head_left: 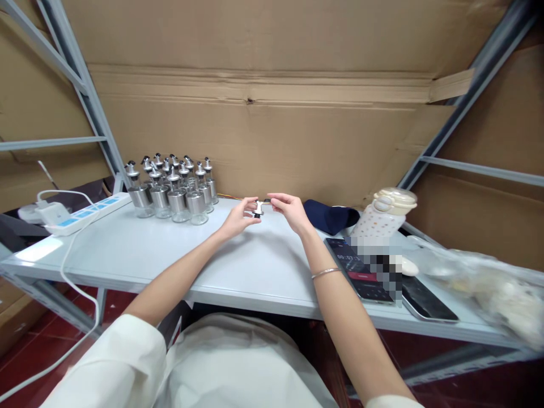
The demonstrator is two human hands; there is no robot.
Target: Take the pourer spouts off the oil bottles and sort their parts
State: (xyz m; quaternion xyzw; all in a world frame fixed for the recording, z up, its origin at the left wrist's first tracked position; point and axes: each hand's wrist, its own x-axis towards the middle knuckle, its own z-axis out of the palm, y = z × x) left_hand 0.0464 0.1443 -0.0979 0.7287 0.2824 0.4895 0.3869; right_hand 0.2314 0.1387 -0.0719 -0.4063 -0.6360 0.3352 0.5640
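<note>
Between thumb and fingers of my left hand point(238, 220) is a bottle pourer point(258, 208), silver with black parts at its lower end and top. My right hand point(291, 211) pinches a small dark piece at the pourer's upper right side; whether that piece is joined to the pourer is too small to tell. Both hands are raised over the middle of the table point(255, 266). To their left stand several glass bottles point(178, 205) with steel sleeves, each topped by a similar pourer with a black flap.
A white power strip point(91, 214) with a plugged-in charger lies at the left edge. On the right are a dark blue cap point(327, 217), a cream-lidded bottle point(379, 218), a tablet point(357, 266), a phone point(429, 300) and a clear plastic bag point(488, 283). Cardboard point(272, 136) walls the back.
</note>
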